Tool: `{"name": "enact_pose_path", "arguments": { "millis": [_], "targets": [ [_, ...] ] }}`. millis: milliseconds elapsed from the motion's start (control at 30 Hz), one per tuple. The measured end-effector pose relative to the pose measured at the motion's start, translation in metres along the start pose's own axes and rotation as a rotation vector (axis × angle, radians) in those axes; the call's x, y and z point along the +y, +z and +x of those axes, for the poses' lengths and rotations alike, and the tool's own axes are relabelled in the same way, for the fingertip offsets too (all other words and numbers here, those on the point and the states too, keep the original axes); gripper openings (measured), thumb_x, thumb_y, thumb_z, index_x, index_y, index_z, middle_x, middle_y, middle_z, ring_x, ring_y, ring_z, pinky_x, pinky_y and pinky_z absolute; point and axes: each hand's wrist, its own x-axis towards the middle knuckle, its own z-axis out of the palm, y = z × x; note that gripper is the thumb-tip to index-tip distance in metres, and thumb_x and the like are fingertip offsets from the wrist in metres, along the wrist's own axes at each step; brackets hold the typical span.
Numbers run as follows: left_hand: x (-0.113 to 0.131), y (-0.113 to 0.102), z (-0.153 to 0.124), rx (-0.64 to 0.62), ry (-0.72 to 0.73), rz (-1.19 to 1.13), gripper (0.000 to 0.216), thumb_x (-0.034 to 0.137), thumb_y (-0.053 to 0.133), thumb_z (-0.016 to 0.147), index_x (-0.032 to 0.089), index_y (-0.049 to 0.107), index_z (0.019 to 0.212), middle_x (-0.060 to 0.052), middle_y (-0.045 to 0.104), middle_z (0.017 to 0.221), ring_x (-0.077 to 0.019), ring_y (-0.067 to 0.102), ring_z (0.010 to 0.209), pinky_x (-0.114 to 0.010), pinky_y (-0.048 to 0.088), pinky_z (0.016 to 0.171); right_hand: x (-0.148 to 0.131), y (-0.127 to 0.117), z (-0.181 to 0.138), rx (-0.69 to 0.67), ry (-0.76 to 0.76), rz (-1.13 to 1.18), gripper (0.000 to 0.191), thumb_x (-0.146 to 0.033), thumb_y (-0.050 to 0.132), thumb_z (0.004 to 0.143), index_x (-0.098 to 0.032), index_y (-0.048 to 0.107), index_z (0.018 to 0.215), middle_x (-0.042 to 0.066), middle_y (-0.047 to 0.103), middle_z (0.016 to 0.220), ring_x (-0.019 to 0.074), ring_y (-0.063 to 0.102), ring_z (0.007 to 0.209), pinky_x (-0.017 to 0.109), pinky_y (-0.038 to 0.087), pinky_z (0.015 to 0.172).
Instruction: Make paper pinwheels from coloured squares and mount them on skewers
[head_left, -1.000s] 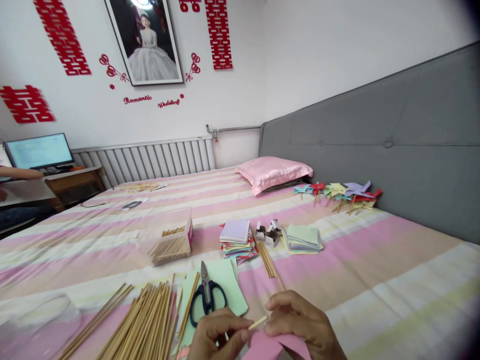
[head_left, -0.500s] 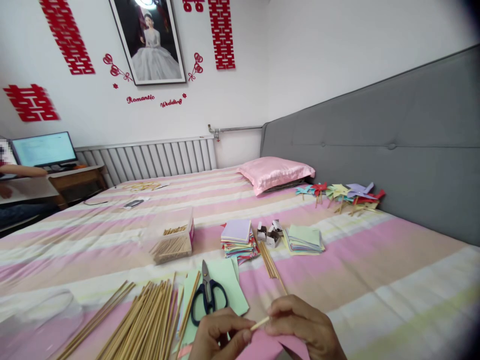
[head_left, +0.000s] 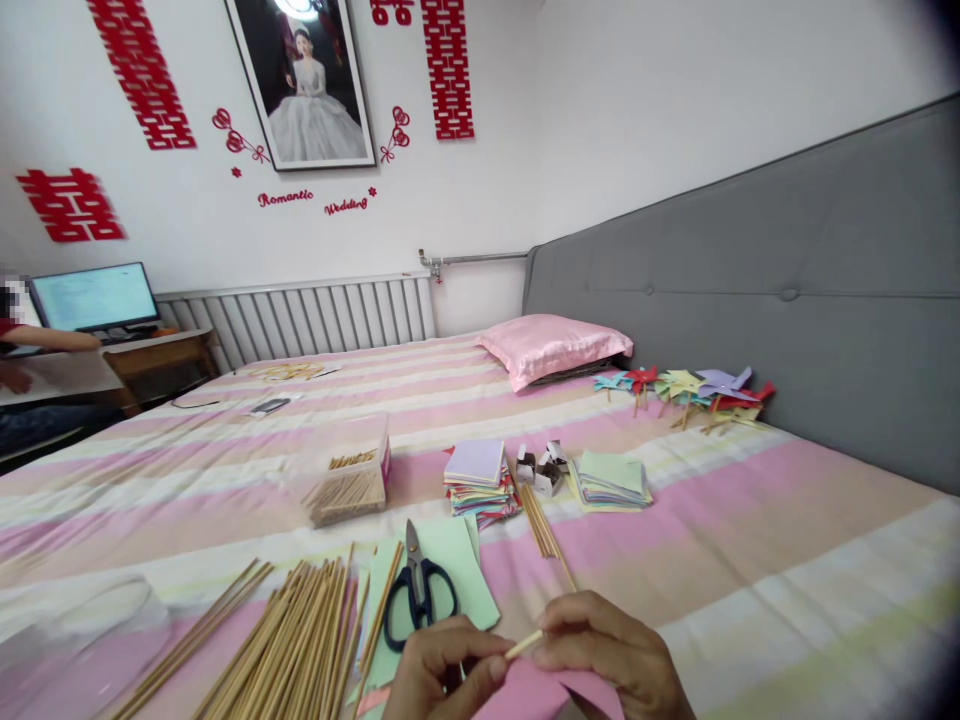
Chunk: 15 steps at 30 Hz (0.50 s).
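At the bottom middle, my left hand is closed, its thumb and fingers pinching one end of a short pale wooden stick. The fingers of my right hand close round the stick's other end. Folded pink paper lies under the stick between both hands, partly hidden by my fingers. Just beyond my left hand, dark-handled scissors rest on green paper sheets. A bundle of long wooden sticks spreads out to the left.
Behind are a clear box of short sticks, a stack of coloured paper squares, small opened boxes and green squares. Finished paper pinwheels lie by the grey headboard. Another person's arm shows far left.
The whole view has shifted slightly to the right. Both hands keep their hold on the stick and pink paper, with hardly any visible movement.
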Motion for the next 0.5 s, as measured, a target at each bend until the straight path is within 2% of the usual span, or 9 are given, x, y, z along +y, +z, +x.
{"name": "enact_pose_path", "arguments": {
  "millis": [167, 500],
  "targets": [
    [0.0012, 0.0009, 0.0005, -0.005, -0.030, 0.033, 0.034, 0.044, 0.055, 0.075, 0.018, 0.072, 0.088, -0.007, 0.060, 0.069, -0.0164, 0.053, 0.064, -0.025, 0.038, 0.060, 0.0013, 0.0000, -0.0013, 0.003, -0.005, -0.009, 0.012, -0.020, 0.061, 0.076, -0.018, 0.064, 0.087, 0.008, 0.060, 0.079, 0.0157, 0.065, 0.067, 0.020, 0.053, 0.057],
    [0.0075, 0.0001, 0.0004, -0.026, 0.004, 0.044, 0.036, 0.045, 0.052, 0.077, 0.017, 0.072, 0.088, -0.007, 0.059, 0.067, -0.0169, 0.053, 0.064, -0.025, 0.037, 0.059, 0.0048, 0.0001, -0.0050, -0.009, 0.008, -0.019, 0.012, -0.018, 0.060, 0.077, -0.018, 0.065, 0.088, 0.009, 0.061, 0.079, 0.0161, 0.064, 0.067, 0.021, 0.053, 0.057]
  ]
}}
